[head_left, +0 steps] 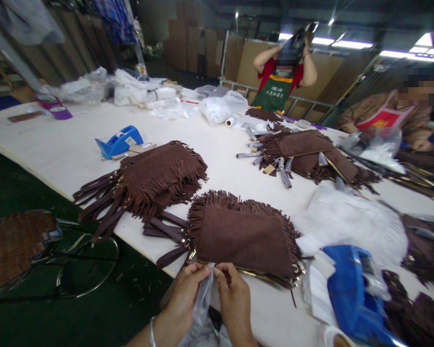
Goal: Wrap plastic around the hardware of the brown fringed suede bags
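Observation:
At the near table edge, my left hand [186, 289] pinches a thin clear plastic bag [201, 303]. Close beside it, my right hand [234, 295] has thumb and finger closed on the same bag near its top. The bag hangs down between both hands, and its lower part runs out of the frame. Just beyond my fingertips lies a stack of brown fringed pouches [244, 238] with gold zippers and wrist straps pointing left. A second stack of brown fringed pouches [161, 176] lies farther left.
On the white table [68, 144] stand a blue tape dispenser [119, 140] and, at right, a larger blue dispenser [354, 294]. White plastic [350, 224] and more pouches [304, 149] lie to the right. Two people are across the table. A chair [18, 246] stands left.

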A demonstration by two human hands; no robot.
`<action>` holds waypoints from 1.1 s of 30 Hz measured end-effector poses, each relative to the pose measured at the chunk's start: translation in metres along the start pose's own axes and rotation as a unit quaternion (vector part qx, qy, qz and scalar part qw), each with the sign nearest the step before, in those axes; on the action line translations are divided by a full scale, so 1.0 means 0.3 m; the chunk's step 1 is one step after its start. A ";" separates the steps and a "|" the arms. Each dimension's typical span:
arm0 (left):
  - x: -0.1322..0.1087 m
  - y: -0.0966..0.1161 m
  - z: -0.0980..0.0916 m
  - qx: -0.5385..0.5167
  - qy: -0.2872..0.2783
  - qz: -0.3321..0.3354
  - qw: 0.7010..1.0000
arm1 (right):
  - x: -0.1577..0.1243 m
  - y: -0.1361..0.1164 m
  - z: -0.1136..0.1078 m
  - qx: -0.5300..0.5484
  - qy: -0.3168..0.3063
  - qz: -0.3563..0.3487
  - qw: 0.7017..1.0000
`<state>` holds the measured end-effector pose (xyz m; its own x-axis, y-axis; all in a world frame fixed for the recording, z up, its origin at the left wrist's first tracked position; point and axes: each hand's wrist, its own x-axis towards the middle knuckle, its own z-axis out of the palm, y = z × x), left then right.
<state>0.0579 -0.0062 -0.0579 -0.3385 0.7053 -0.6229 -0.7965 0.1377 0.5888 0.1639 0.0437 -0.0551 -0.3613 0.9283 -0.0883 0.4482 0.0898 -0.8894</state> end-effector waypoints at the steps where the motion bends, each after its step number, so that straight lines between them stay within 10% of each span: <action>1: -0.003 -0.004 0.005 0.012 0.011 0.018 1.000 | -0.003 0.000 0.004 0.005 0.005 -0.003 1.000; 11: -0.026 -0.020 0.020 0.084 0.054 0.097 0.990 | -0.032 0.002 0.048 0.201 0.029 0.096 0.974; 25: -0.010 -0.023 -0.020 0.012 0.000 -0.021 1.000 | -0.050 0.001 0.052 0.446 -0.057 0.216 0.867; 33: 0.006 -0.003 -0.031 0.014 -0.020 -0.089 0.996 | -0.031 0.012 0.015 0.406 -0.097 0.193 0.888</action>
<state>0.0534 -0.0114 -0.0644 -0.1724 0.6953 -0.6978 -0.8273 0.2823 0.4857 0.1652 0.0336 -0.0596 -0.4780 0.7466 -0.4627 -0.1400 -0.5849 -0.7990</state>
